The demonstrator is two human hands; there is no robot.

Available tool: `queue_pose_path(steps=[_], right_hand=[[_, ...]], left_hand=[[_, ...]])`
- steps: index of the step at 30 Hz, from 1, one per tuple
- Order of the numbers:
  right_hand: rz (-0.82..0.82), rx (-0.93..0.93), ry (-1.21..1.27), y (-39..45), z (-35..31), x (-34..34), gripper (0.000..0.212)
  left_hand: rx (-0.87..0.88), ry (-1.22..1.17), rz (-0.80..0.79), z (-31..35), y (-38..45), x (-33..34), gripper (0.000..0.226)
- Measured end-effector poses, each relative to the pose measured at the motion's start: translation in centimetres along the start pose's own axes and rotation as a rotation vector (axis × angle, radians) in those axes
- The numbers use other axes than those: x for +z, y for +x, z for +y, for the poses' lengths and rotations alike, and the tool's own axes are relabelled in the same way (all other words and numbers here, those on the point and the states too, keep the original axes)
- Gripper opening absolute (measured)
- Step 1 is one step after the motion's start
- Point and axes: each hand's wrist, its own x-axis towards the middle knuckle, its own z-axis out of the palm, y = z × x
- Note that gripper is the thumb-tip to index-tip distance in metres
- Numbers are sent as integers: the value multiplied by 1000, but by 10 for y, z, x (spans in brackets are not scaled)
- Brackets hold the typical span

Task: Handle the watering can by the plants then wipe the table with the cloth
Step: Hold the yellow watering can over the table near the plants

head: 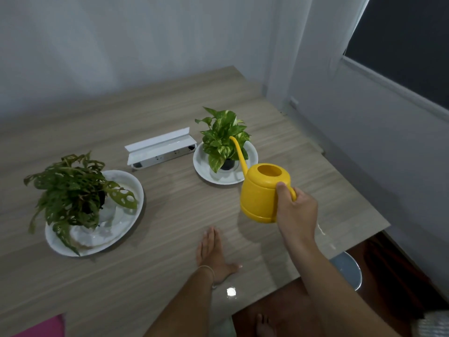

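Observation:
My right hand grips the handle of a yellow watering can, held above the wooden table. Its thin spout reaches up into the leaves of a small pothos plant in a black pot on a white plate. My left hand lies flat on the table, palm down, fingers together, holding nothing. A larger plant with holed leaves stands on a big white plate at the left. A pink thing shows at the bottom left corner; I cannot tell whether it is a cloth.
A white power socket box with its lid up sits between the two plants. The table's right edge runs diagonally past my right arm. Below it are a grey-blue stool seat, a dark floor and a bare foot. A window is at the right.

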Motion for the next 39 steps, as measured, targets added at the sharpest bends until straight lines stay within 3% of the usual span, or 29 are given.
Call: queue_pose_path(steps=[39], right_hand=[[16,-30,36,-13,-27,-24,51]], left_hand=[[22,-3,7,2,-5,0,131]])
